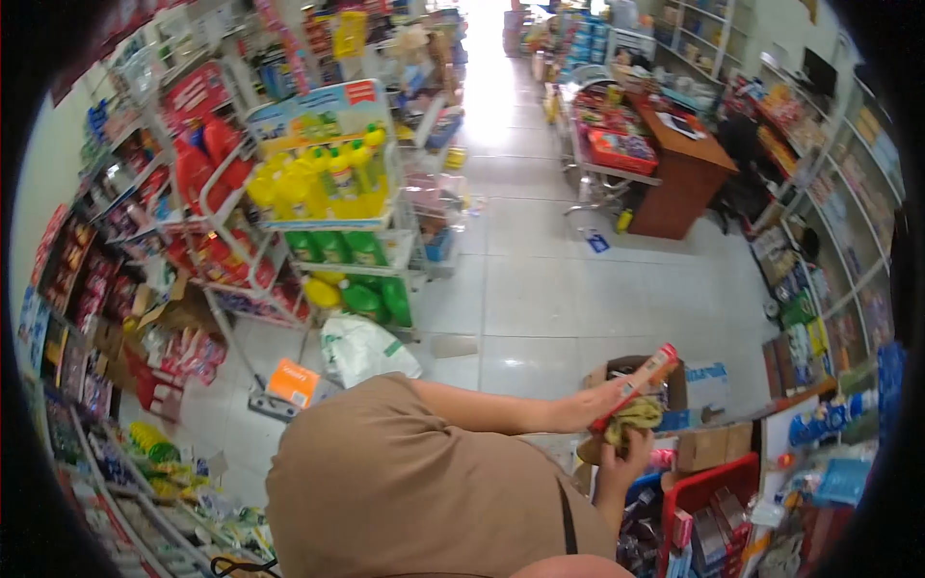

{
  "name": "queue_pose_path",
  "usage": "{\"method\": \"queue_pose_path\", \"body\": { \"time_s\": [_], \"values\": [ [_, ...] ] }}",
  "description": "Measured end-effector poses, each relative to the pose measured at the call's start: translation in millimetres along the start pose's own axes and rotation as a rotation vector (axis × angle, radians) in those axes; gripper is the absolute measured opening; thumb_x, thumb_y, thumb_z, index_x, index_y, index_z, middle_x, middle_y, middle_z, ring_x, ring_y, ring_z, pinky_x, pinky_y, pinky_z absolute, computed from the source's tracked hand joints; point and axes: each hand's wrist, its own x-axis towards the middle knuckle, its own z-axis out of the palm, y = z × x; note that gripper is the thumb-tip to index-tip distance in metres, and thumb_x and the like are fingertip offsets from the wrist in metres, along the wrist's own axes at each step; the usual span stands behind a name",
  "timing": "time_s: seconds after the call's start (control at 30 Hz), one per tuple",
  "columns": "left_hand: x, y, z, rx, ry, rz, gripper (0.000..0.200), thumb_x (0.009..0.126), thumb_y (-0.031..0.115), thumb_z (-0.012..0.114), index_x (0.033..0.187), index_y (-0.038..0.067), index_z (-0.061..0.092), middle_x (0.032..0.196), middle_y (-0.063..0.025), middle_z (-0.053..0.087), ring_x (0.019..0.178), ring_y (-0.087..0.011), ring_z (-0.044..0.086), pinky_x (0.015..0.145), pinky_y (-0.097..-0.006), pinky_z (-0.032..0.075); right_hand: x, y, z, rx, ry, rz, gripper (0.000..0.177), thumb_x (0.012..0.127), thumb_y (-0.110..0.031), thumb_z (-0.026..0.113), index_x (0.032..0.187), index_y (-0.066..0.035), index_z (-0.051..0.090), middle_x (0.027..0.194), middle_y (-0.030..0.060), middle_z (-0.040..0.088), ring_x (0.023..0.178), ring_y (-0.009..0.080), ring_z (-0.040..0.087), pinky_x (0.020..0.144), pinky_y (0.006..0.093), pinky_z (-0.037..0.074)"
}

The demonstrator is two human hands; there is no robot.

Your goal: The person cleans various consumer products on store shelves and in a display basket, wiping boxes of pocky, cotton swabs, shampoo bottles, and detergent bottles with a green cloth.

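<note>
My left hand reaches across to the right and is closed on a long, narrow red carton, which points up and away. A crumpled yellow-green cloth lies against the carton's lower part. My right hand, just below, has its fingers closed on that cloth. The print on the carton is too blurred to read. Under and beside my hands are an open cardboard box with goods in it and a red crate holding several small cartons.
A rack of yellow and green bottles stands ahead to the left. On the tiled floor lie a white plastic bag and an orange box. A brown desk is farther off; shelves line both sides.
</note>
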Motion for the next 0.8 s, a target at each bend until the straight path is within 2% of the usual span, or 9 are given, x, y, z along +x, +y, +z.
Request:
{"method": "queue_pose_path", "body": {
  "time_s": [0.07,0.17,0.3,0.37,0.47,0.53,0.57,0.67,0.8],
  "values": [
    [-3.2,-0.5,6.8,-0.006,0.058,-0.024,0.06,0.095,0.041,0.024,0.14,0.005,0.006,0.134,-0.0079,0.032,0.125,-0.0168,0.028,0.103,-0.0298,0.023,2.9,-10.6,-6.5,0.012,-0.047,-0.028,0.029,0.06,-0.004,0.064,0.089,-0.002,0.059,0.098,0.0187,0.05,0.09,0.0358,0.051,0.08,0.039,0.042],
    [-5.3,-3.5,11.2,0.04,0.039,-0.281,0.067,0.092,0.048,0.025,0.142,0.011,0.001,0.122,-0.0069,0.042,0.103,-0.0131,0.045,0.086,-0.0274,0.04,13.8,-9.2,-17.8,-0.029,-0.068,-0.112,0.025,0.061,-0.005,0.062,0.085,-0.002,0.056,0.094,0.0181,0.05,0.088,0.0352,0.05,0.079,0.0383,0.041],
    [1.5,44.1,30.0,0.07,-0.399,-0.315,0.064,0.093,0.047,0.024,0.142,0.013,-0.001,0.09,-0.0024,0.048,0.067,-0.0095,0.043,0.057,-0.0241,0.042,34.9,-11.5,-42.3,-0.002,0.337,-0.072,0.027,0.069,-0.014,0.063,0.093,-0.002,0.06,0.104,0.0202,0.052,0.1,0.0353,0.049,0.087,0.0419,0.038],
    [11.6,57.9,31.5,0.146,-0.304,-0.196,0.064,0.093,0.047,0.023,0.142,0.013,-0.002,0.095,-0.0029,0.048,0.069,-0.0092,0.043,0.058,-0.024,0.042,38.8,-30.7,-44.6,-0.035,0.363,-0.162,0.026,0.07,-0.015,0.062,0.093,-0.003,0.061,0.105,0.0204,0.053,0.1,0.0356,0.049,0.089,0.0423,0.037],
    [17.3,37.7,27.6,0.069,-0.133,-0.1,0.059,0.095,0.04,0.024,0.142,0.013,-0.001,0.114,-0.0043,0.043,0.085,-0.0111,0.042,0.069,-0.0251,0.04,34.8,-50.0,-32.6,0.007,0.041,-0.358,0.025,0.069,-0.015,0.064,0.09,-0.001,0.062,0.103,0.0207,0.054,0.095,0.0375,0.052,0.084,0.0418,0.041],
    [20.2,44.3,30.0,0.021,-0.126,-0.005,0.056,0.096,0.036,0.025,0.142,0.012,0.002,0.132,-0.007,0.035,0.113,-0.0156,0.04,0.09,-0.0291,0.038,41.4,-47.7,-40.8,0.016,0.032,-0.382,0.025,0.068,-0.013,0.064,0.09,-0.001,0.062,0.102,0.0209,0.053,0.095,0.0378,0.052,0.084,0.0424,0.042],
    [14.6,52.3,24.1,0.077,-0.216,-0.331,0.057,0.095,0.039,0.024,0.142,0.014,0.003,0.115,-0.0038,0.045,0.089,-0.011,0.046,0.074,-0.0251,0.042,45.1,-45.5,-46.3,0.019,0.029,-0.393,0.025,0.067,-0.012,0.063,0.09,-0.001,0.062,0.102,0.021,0.053,0.095,0.038,0.052,0.083,0.0427,0.042],
    [6.1,41.3,30.7,-0.003,-0.459,-0.326,0.058,0.095,0.042,0.024,0.142,0.015,0.005,0.101,-0.0006,0.047,0.075,-0.0074,0.04,0.064,-0.0217,0.038,49.6,-40.4,-59.9,0.079,0.49,-0.181,0.029,0.064,-0.01,0.063,0.092,-0.002,0.062,0.102,0.0211,0.054,0.095,0.0381,0.052,0.085,0.0426,0.042],
    [16.9,75.0,22.3,0.095,-0.378,-0.238,0.059,0.094,0.044,0.026,0.142,0.014,0.007,0.098,0.0007,0.047,0.073,-0.0067,0.041,0.062,-0.0202,0.037,53.5,-62.1,-52.1,-0.248,0.216,-0.422,0.03,0.064,-0.015,0.068,0.091,-0.004,0.063,0.102,0.0189,0.056,0.097,0.0367,0.053,0.085,0.0443,0.043]
  ]
}}
